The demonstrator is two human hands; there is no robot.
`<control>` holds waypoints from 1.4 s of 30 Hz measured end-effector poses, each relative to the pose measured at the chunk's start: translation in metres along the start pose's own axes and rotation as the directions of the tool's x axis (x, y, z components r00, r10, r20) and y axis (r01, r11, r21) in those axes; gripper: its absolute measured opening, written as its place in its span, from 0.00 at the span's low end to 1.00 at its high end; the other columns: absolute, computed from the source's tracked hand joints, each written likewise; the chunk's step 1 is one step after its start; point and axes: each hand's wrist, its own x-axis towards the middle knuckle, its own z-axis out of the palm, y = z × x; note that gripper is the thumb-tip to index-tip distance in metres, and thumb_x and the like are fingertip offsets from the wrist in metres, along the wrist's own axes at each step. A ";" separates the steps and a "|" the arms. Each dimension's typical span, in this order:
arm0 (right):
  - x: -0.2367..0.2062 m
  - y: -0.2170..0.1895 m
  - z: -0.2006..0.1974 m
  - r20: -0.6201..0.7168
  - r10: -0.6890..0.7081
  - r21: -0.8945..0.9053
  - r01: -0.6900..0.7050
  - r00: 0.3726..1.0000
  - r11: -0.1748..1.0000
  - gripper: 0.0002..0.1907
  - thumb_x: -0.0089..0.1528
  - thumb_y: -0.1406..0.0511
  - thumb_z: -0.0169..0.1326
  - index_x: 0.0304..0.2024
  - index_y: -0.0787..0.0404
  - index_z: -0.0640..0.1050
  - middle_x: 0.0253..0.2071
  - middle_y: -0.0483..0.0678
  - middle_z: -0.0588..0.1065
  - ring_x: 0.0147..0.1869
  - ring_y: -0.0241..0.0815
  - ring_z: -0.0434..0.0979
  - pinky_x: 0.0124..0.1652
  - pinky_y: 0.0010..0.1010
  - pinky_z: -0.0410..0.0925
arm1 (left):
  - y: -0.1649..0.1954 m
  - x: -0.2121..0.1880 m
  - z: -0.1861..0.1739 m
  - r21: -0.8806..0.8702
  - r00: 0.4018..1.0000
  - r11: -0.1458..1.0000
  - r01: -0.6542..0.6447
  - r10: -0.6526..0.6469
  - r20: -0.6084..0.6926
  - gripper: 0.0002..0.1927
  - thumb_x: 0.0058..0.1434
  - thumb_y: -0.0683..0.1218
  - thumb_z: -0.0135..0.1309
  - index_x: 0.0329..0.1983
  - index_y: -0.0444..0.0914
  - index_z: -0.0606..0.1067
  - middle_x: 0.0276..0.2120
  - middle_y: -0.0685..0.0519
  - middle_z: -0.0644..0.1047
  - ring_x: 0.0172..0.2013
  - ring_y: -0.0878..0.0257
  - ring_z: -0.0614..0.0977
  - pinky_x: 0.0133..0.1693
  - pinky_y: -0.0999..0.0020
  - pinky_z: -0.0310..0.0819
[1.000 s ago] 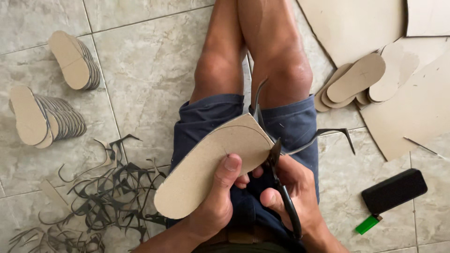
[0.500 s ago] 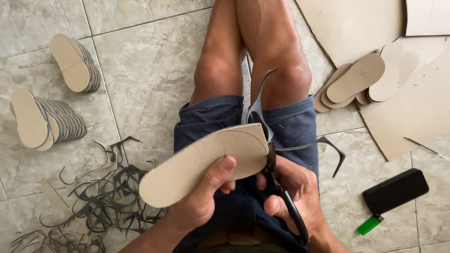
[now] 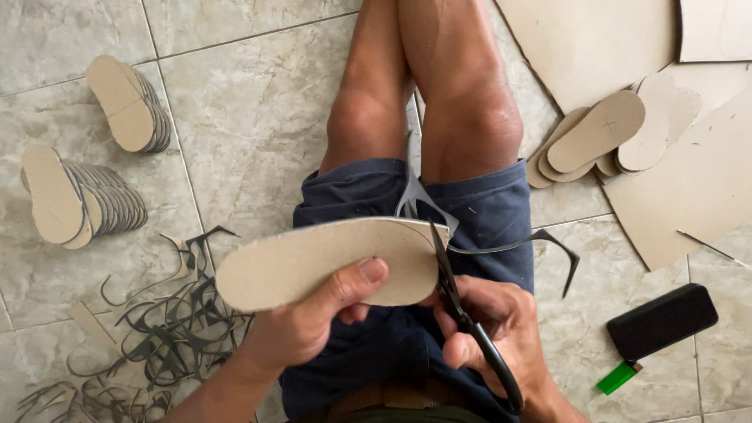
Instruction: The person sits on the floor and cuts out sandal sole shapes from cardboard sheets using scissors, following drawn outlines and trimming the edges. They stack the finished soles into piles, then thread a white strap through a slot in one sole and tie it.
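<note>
My left hand (image 3: 313, 321) grips a tan cardboard insole shape (image 3: 313, 262) over my lap, thumb on top, the piece lying nearly level and pointing left. My right hand (image 3: 501, 329) holds black scissors (image 3: 454, 301) whose blades bite into the right end of the insole. A thin curled offcut strip (image 3: 540, 243) trails from the cut to the right, across my blue shorts (image 3: 486, 207).
Two fanned stacks of cut insoles (image 3: 125, 102) (image 3: 78, 200) lie on the tiled floor at left, above a pile of dark offcut strips (image 3: 157, 329). Uncut insole blanks (image 3: 603, 133) and cardboard sheets (image 3: 689, 188) are at right. A black phone (image 3: 662, 319) and green lighter (image 3: 617, 377) rest lower right.
The insole has turned counter-clockwise to lie nearly level, its far end swinging left. The scissors have advanced round the right end and the offcut strip has lengthened.
</note>
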 end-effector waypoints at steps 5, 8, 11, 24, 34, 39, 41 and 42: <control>-0.001 -0.002 -0.002 0.010 0.058 -0.034 -0.058 0.998 0.998 0.40 0.48 0.39 0.71 0.38 0.70 0.83 0.25 0.43 0.71 0.30 0.32 0.64 0.29 0.25 0.57 | 0.009 0.000 -0.008 0.092 0.999 0.996 -0.016 0.011 0.052 0.11 0.56 0.47 0.64 0.36 0.33 0.85 0.22 0.54 0.80 0.19 0.69 0.76 0.20 0.74 0.68; 0.000 -0.005 -0.004 0.052 0.013 0.008 -0.013 0.999 1.000 0.39 0.50 0.37 0.68 0.34 0.68 0.78 0.28 0.39 0.70 0.32 0.30 0.66 0.30 0.23 0.57 | 0.014 0.000 -0.007 0.153 0.990 0.985 -0.080 0.061 0.124 0.10 0.57 0.46 0.64 0.34 0.33 0.84 0.22 0.55 0.81 0.19 0.69 0.77 0.20 0.74 0.69; -0.001 -0.006 -0.006 0.042 0.009 -0.070 -0.006 0.999 0.998 0.39 0.49 0.36 0.68 0.35 0.66 0.80 0.27 0.39 0.70 0.31 0.29 0.64 0.29 0.23 0.57 | 0.021 0.002 -0.010 0.184 0.989 0.980 -0.075 0.049 0.141 0.10 0.57 0.46 0.63 0.32 0.33 0.84 0.21 0.54 0.80 0.19 0.69 0.77 0.19 0.74 0.68; 0.003 -0.017 -0.002 0.060 0.080 -0.048 -0.077 0.995 0.996 0.43 0.45 0.36 0.68 0.37 0.70 0.82 0.25 0.39 0.70 0.28 0.29 0.64 0.27 0.23 0.55 | 0.042 0.010 -0.014 0.154 0.961 0.987 0.045 -0.085 0.261 0.09 0.55 0.44 0.64 0.34 0.33 0.85 0.19 0.55 0.77 0.18 0.70 0.73 0.19 0.73 0.63; -0.003 -0.016 -0.018 0.033 0.059 -0.338 -0.044 0.998 0.940 0.43 0.41 0.33 0.65 0.32 0.66 0.85 0.17 0.39 0.72 0.21 0.28 0.68 0.21 0.25 0.58 | 0.040 0.019 -0.026 0.196 0.950 0.980 0.035 -0.093 0.297 0.06 0.53 0.43 0.65 0.30 0.33 0.83 0.17 0.56 0.76 0.17 0.70 0.72 0.18 0.73 0.62; -0.003 -0.020 -0.022 0.052 0.028 -0.421 -0.003 0.998 0.907 0.38 0.40 0.36 0.66 0.28 0.63 0.86 0.14 0.38 0.71 0.18 0.27 0.69 0.19 0.25 0.59 | 0.036 0.020 -0.032 0.156 0.939 0.987 0.034 -0.085 0.334 0.07 0.54 0.42 0.65 0.25 0.33 0.81 0.16 0.55 0.75 0.16 0.69 0.71 0.18 0.72 0.60; -0.003 -0.019 -0.025 0.078 0.004 -0.439 0.031 0.997 0.898 0.35 0.41 0.37 0.67 0.27 0.62 0.85 0.14 0.38 0.71 0.18 0.27 0.69 0.19 0.25 0.59 | 0.035 0.021 -0.035 0.158 0.939 0.986 0.055 -0.105 0.328 0.06 0.53 0.41 0.64 0.24 0.33 0.81 0.16 0.55 0.75 0.16 0.69 0.71 0.17 0.72 0.60; -0.003 -0.017 -0.027 0.091 0.001 -0.443 0.040 0.996 0.895 0.34 0.41 0.38 0.68 0.27 0.62 0.85 0.14 0.38 0.71 0.18 0.28 0.69 0.19 0.25 0.59 | 0.034 0.022 -0.036 0.152 0.938 0.986 0.066 -0.113 0.327 0.05 0.52 0.41 0.64 0.24 0.34 0.81 0.16 0.55 0.75 0.15 0.69 0.71 0.17 0.72 0.60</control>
